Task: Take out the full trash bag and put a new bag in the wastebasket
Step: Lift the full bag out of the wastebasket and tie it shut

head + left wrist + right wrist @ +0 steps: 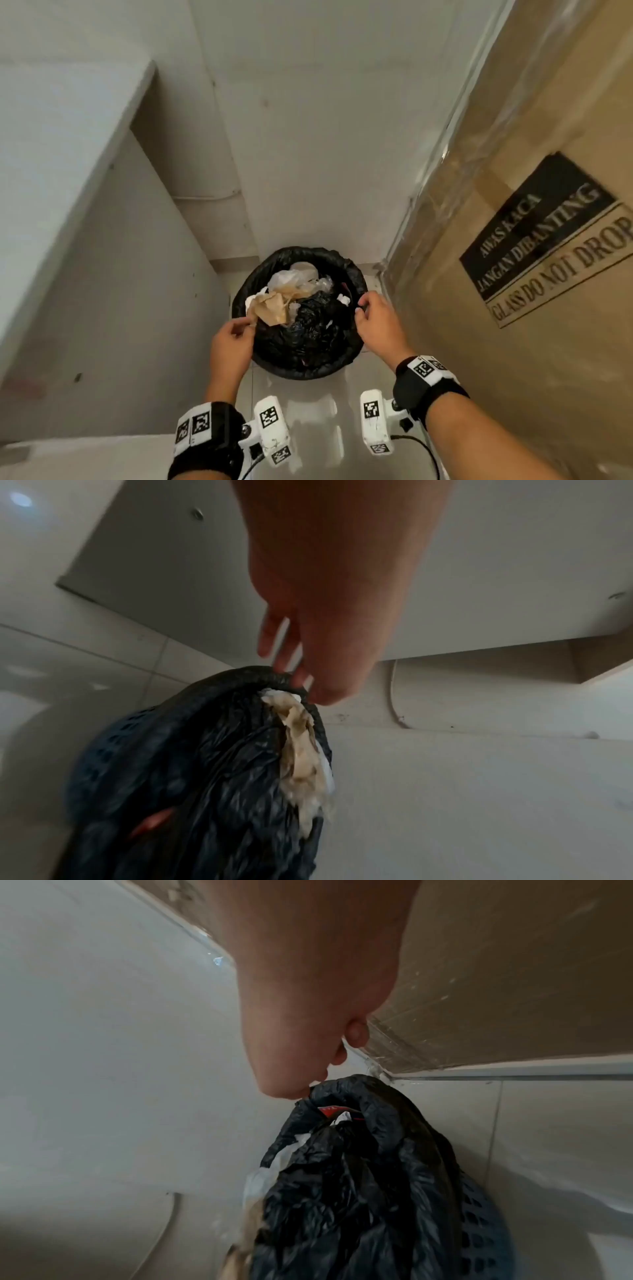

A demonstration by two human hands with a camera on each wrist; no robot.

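A blue perforated wastebasket point(113, 737) stands on the floor in a narrow corner, lined with a black trash bag point(308, 329) whose edge is rolled over the rim. Brown paper point(274, 305), clear plastic and a crumpled black bag fill it to the top. My left hand point(245, 323) is at the left rim, thumb and fingertips pinching the rolled bag edge point(274, 673) next to the paper. My right hand point(363, 306) is at the right rim with curled fingers, pinching the bag edge point(346, 1085) there. The basket's wall point(479, 1218) shows below the bag.
A tall cardboard box point(513, 240) wrapped in clear film, marked "GLASS DO NOT DROP", stands close on the right. A white panel point(102, 240) closes the left side and a white wall point(308, 137) the back. Glossy tiled floor point(308, 411) lies in front of the basket.
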